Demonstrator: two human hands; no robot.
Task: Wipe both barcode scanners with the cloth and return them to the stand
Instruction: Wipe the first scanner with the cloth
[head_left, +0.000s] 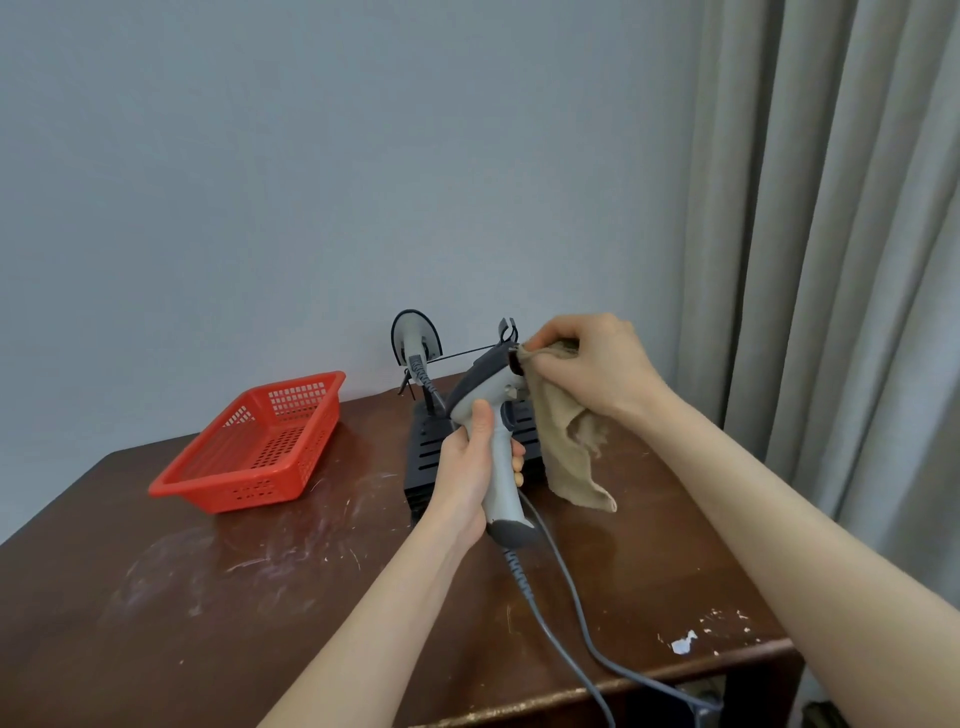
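Grip: the left hand (470, 467) is curling its fingers and thumb round the pale handle of the held scanner (488, 387), keeping it raised over the stand near the table's back edge, with its grey head tilted up and to the right.
Wiping: the right hand (592, 364) is pinching a bunched fold of the cloth (566, 441) and pressing it against the dark front end of that scanner's head.
Cloth: the beige fabric is hanging down from the right hand, its loose lower corner dangling just right of the stand (whether it is touching the tabletop cannot be told).
Waiting: the second scanner (415, 343) is sitting in the stand's left holder, close to the wall at the back edge.
Stand: the black slotted stand (423, 452) is sitting at the middle of the table's back edge, partly hidden by the left hand.
Cable: a grey cable (566, 597) is trailing from the held scanner's base across the table and dropping over the front edge near the right corner.
Basket: a red plastic basket (228, 491) is resting toward the back left corner, well apart from the stand.
Table: the dark brown table (260, 597) is showing pale scuffs across its middle and a chipped patch (683, 644) by the front right corner.
Backdrop: a grey-blue wall (311, 156) is running behind the table, and a pale curtain (831, 260) is hanging to its right.
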